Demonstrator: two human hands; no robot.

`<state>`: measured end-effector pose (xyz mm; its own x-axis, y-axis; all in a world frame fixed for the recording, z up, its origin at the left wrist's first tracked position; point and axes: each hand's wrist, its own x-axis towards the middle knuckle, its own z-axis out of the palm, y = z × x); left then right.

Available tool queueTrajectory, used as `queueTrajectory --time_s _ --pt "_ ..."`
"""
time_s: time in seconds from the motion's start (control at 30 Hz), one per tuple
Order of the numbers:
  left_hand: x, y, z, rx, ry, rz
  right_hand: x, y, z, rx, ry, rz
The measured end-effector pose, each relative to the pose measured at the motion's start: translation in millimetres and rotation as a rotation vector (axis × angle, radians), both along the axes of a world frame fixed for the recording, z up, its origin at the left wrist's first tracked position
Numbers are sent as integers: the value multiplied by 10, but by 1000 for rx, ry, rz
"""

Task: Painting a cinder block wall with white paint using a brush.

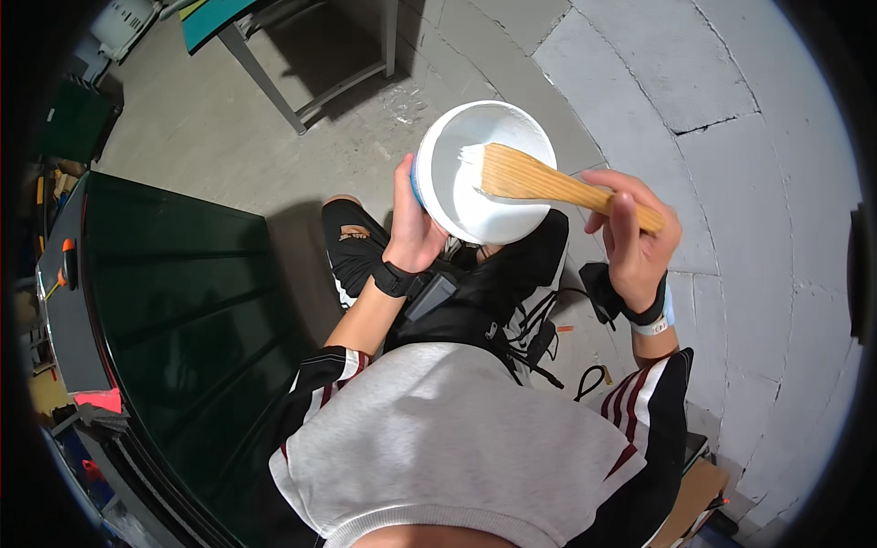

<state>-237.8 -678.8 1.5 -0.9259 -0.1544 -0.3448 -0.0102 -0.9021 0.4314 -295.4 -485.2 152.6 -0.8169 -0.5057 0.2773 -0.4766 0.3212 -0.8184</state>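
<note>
A white round tub (445, 173) is tilted so that its open mouth faces me, with white paint inside. My left hand (417, 226) holds it from the left side and below, thumb along the outer wall. Between the fingers of my right hand (639, 239) is the end of a wooden-handled paintbrush (539, 179). The brush head lies over the tub's mouth, its bristles coated in white and pointing left. Whether the bristles touch the paint or the inner wall, I cannot tell.
A wall of large pale blocks (667, 82) rises close on my right. To the left stands a dark green cabinet (174, 301) with an orange-handled screwdriver (68, 263) on its top. A green-topped table (208, 26) with grey legs is ahead. A cardboard box (699, 493) sits at lower right.
</note>
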Motion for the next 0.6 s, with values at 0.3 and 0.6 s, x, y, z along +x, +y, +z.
queueTrajectory --time_s 0.3,0.6 --pt "-32 112 -22 -61 -42 3 -261 -30 -177 60 -152 -65" --pt "-182 415 60 -139 -48 -72 -353 479 -204 -203 -179 -87"
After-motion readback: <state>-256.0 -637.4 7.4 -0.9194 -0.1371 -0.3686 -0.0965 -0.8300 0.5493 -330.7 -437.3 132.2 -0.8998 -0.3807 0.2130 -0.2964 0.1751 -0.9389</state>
